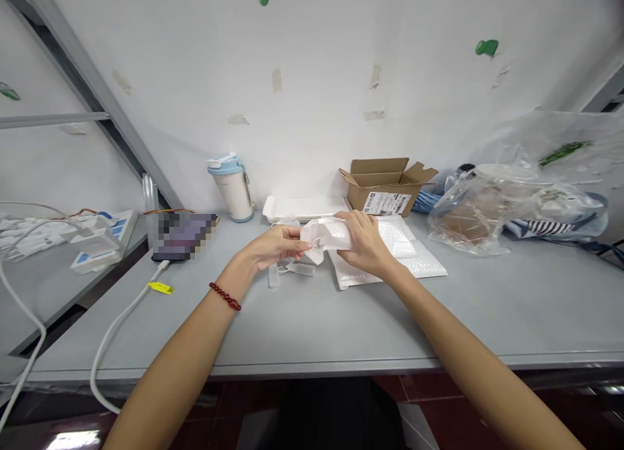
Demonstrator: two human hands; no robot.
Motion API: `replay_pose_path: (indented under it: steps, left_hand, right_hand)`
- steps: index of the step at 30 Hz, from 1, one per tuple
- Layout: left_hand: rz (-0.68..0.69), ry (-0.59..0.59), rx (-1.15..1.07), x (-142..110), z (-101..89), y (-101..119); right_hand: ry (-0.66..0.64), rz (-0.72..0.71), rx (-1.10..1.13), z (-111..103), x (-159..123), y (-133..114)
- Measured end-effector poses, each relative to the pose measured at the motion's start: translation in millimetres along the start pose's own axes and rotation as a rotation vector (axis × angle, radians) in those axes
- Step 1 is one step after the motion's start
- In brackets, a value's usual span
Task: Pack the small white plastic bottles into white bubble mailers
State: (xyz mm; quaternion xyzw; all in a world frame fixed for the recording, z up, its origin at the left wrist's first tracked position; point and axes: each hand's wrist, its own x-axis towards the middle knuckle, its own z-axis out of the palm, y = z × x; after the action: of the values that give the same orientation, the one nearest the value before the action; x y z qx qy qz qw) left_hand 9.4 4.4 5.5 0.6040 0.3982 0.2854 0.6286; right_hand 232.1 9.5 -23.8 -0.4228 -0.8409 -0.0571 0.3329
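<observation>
A small white carton (335, 233) is held above the desk, with its near-left end open and flaps spread. Around its right part my right hand (364, 243) is closed, fingers over the top. My left hand (277, 245), with a red bead bracelet (225, 296) on its wrist, pinches at the carton's open end. Something small and pale shows by those fingertips, too unclear to name. Beneath the left hand lie small clear plastic pieces (301, 268). White bubble mailers (418, 263) lie flat beneath and right of the right hand.
Behind my hands are a stack of white trays or boxes (307, 207) and an open cardboard box (385, 188). A tumbler (234, 188) and a phone on a cable (182, 237) stand or lie left. Plastic bags (472, 222) fill the right side; white chargers (97, 242) sit far left.
</observation>
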Motion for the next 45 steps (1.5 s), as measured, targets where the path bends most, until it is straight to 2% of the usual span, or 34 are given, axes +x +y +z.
replay_pose_path:
  steps: [5, 8, 18, 25, 29, 32, 37, 40, 45]
  left_hand:
    - [0.019, -0.058, 0.062, -1, 2.7, 0]
    - [-0.007, -0.045, 0.127, -1, 5.9, -2]
    - [0.044, 0.177, 0.222, 6, 23.1, -8]
    - [0.068, 0.34, 0.249, 12, 34.8, -14]
    - [0.113, 0.438, 0.263, 14, 41.2, -16]
    - [0.122, 0.426, 0.242, 14, 38.3, -16]
    - [0.045, 0.256, 0.18, 9, 30.2, -10]
    - [0.018, 0.295, 0.165, 9, 34.3, -10]
    - [0.059, 0.393, 0.143, 14, 46.4, -17]
  right_hand:
    - [0.036, -0.081, 0.019, 2, 0, -2]
    - [0.036, -0.12, 0.024, 3, -1, -4]
    - [0.053, -0.132, 0.034, 2, -2, 0]
    - [-0.049, -0.202, 0.022, 4, -4, -13]
    - [-0.066, -0.232, 0.014, 5, -4, -18]
    - [-0.051, -0.222, 0.019, 4, -4, -17]
    - [-0.028, -0.22, 0.048, 3, -4, -15]
    - [-0.047, -0.237, 0.056, 4, -4, -16]
    - [-0.082, -0.264, 0.073, 5, -5, -19]
